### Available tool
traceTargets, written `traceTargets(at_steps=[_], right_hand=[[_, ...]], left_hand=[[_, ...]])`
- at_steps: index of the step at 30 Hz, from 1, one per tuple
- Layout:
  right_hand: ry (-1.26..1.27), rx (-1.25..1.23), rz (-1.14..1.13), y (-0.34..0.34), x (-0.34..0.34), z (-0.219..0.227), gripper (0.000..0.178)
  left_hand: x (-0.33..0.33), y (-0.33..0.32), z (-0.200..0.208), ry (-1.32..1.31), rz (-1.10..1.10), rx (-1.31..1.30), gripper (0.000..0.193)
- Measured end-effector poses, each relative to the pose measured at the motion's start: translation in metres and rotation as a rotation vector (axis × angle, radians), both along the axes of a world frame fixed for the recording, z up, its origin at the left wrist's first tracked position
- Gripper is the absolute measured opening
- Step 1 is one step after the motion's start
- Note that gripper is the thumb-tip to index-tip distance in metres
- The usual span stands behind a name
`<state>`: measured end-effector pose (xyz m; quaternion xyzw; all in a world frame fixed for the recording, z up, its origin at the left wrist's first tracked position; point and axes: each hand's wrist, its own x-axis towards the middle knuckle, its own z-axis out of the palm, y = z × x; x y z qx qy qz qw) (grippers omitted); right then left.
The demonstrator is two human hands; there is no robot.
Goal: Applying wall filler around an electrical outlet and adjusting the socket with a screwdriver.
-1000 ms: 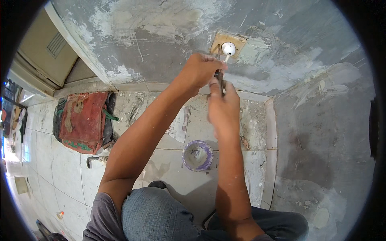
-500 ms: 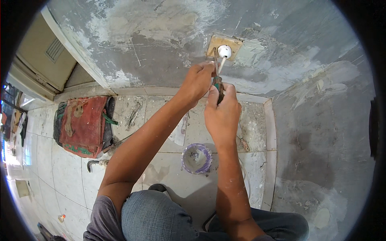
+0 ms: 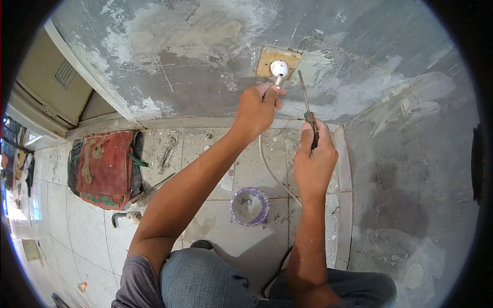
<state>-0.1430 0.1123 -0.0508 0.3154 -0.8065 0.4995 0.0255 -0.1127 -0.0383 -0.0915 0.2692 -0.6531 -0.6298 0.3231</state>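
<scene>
On the wall, a tan square plate point(image 3: 265, 64) carries a round white fitting point(image 3: 279, 68), perhaps a socket or plug. From its lower side comes a short white cable end point(image 3: 279, 80), and my left hand point(image 3: 259, 109) is closed on it just below the fitting. A white cord point(image 3: 269, 167) hangs from under that hand down to the floor. My right hand point(image 3: 316, 159) grips a screwdriver point(image 3: 311, 119) by its dark handle. The screwdriver's shaft points up at the wall, its tip right of the plate and apart from the fitting.
Between my knees and the wall stands a purple-rimmed bowl point(image 3: 250, 206) with grey paste. A worn red bag point(image 3: 105, 167) lies at the left on the tiled floor point(image 3: 205, 215), a hooked tool point(image 3: 123, 217) close by. A second wall point(image 3: 395, 179) rises on the right.
My right hand has drawn the screwdriver away from the plate, down and to the right. My left hand has shifted slightly and stays by the cable under the fitting.
</scene>
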Motion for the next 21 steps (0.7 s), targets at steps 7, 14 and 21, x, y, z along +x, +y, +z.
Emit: traceTargets(at_steps=[7, 14, 21], right_hand=[[0.088, 0.043, 0.003, -0.005, -0.004, -0.011, 0.023], [0.124, 0.005, 0.037, -0.009, -0.012, -0.018, 0.022], [0.111, -0.001, 0.043, -0.01, -0.016, -0.024, 0.021]], left_hand=[[0.0, -0.003, 0.001, 0.005, 0.009, -0.01, 0.031], [0.002, -0.001, 0.006, 0.015, -0.046, 0.025, 0.03], [0.001, 0.002, 0.007, 0.018, -0.043, 0.028, 0.029]])
